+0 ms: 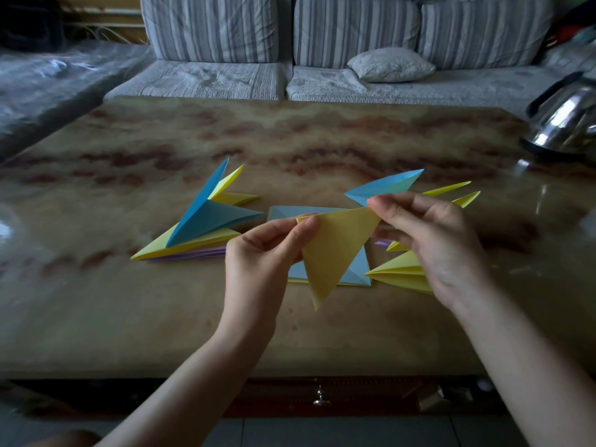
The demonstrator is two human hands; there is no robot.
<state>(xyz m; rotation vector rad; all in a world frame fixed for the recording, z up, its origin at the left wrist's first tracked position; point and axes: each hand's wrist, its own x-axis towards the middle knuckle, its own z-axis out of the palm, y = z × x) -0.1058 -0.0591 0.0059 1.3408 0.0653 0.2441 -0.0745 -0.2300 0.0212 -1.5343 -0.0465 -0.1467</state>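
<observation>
Two hands share one yellow paper triangle (335, 250), the piece I am working. It hangs in the air above the table (290, 140), long edge on top and sharp point aimed down and toward me. My left hand (264, 253) pinches the upper left corner between thumb and forefinger, with the other fingers curled underneath. My right hand (432, 240) clamps the upper right corner between thumb and fingertips.

Directly below the triangle a flat stack of light blue sheets (283, 214) lies on the table, with a yellow edge showing under its near side.

Left of the stack, a blue folded piece (206, 221) with raised pointed flaps sits on a yellow folded piece (193, 245), and purple sheets (200, 253) lie beneath both.

On the right, a second blue folded piece (383, 187) lies just beyond my right fingertips. A yellow pointed piece (400, 272) lies on the table below my right hand, partly hidden by it. Two slender yellow tips (448, 189) stick out past the knuckles.

At the far right edge of the table I see a shiny steel kettle (567, 121). Beyond the table stands a striped sofa (322, 27) with a small pillow (390, 64) on its seat. Under the near table edge a metal drawer knob (321, 396) shows.
</observation>
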